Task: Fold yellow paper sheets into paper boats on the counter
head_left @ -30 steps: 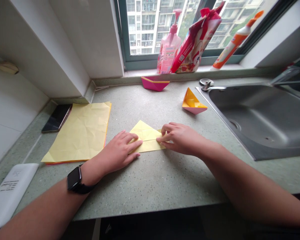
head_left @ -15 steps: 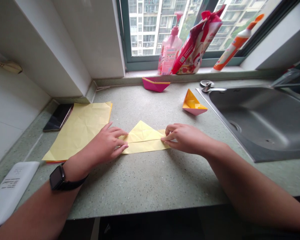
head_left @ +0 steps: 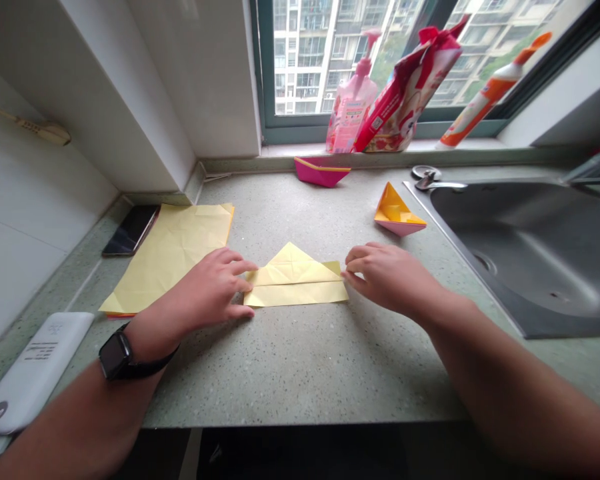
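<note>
A sheet of yellow paper [head_left: 295, 292], folded to a triangular peak above a long flat strip, lies on the counter between my hands. My left hand [head_left: 213, 287] has its fingers apart, with fingertips resting on the paper's left end and the thumb at its lower left corner. At the right end, my right hand [head_left: 387, 273] is closed, thumb and fingertips pinched at the paper's edge. Behind the right hand sits an orange and pink paper boat [head_left: 400, 223]. A magenta paper boat [head_left: 323, 175] stands near the windowsill.
Left of the folded piece lies a stack of yellow sheets [head_left: 180, 240], beside a dark phone [head_left: 131, 230]. A white power bank [head_left: 35, 370] is at the near left. The steel sink [head_left: 545, 247] borders the right. Bottles and a red bag [head_left: 410, 93] line the sill.
My right hand has drawn back slightly from over the strip to the paper's right edge. My left thumb has spread lower. The whole view has shifted a little.
</note>
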`<action>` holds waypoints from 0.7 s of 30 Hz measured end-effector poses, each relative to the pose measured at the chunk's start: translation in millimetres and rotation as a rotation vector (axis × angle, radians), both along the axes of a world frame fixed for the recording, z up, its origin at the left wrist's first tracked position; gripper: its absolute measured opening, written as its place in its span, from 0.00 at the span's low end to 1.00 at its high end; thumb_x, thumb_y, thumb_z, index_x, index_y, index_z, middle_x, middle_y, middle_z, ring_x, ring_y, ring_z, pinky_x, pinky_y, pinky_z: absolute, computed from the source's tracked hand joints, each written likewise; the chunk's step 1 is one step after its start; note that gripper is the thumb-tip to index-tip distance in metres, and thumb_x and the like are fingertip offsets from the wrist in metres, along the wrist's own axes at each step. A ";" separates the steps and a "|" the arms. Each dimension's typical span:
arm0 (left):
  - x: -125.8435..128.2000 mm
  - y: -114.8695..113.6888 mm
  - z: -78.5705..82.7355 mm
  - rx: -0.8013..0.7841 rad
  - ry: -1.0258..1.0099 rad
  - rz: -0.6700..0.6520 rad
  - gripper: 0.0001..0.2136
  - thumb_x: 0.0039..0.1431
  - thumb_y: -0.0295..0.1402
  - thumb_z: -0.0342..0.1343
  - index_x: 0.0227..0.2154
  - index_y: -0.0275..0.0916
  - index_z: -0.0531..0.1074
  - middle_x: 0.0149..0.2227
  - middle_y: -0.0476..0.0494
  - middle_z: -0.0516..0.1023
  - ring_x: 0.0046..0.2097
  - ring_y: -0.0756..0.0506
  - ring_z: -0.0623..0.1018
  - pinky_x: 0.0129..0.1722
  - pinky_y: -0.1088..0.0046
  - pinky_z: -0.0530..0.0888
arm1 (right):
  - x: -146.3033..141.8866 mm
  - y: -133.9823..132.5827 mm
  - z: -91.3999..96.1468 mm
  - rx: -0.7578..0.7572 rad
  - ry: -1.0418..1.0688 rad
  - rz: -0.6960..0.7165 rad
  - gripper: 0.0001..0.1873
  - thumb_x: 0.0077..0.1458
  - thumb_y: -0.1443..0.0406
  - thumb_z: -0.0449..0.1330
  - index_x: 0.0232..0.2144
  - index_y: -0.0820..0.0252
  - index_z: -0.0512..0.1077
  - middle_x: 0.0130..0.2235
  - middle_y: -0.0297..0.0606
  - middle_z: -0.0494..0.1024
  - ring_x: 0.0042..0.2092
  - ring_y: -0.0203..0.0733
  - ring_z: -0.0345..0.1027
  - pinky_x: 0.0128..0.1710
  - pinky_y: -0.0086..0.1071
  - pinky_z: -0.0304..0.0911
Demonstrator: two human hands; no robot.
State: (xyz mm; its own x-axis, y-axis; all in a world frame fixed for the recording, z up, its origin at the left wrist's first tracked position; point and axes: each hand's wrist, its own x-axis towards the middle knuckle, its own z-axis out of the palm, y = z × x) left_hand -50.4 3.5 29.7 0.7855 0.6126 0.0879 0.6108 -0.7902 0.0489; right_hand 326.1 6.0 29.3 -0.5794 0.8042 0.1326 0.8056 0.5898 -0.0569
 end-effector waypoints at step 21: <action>21.4 -13.1 0.2 0.135 -0.507 -0.038 0.32 0.69 0.57 0.66 0.67 0.43 0.73 0.61 0.36 0.84 0.64 0.34 0.81 0.73 0.46 0.72 | -36.3 -11.7 -28.9 0.217 0.314 0.168 0.18 0.72 0.70 0.57 0.56 0.53 0.82 0.49 0.43 0.89 0.46 0.47 0.82 0.46 0.42 0.76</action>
State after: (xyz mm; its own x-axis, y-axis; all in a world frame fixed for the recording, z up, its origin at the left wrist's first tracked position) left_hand -29.0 -9.6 30.0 0.6450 0.5415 0.5392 0.5076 -0.8311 0.2274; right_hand 289.8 -5.6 0.4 -0.6046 0.6358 0.4797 0.6602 0.7370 -0.1447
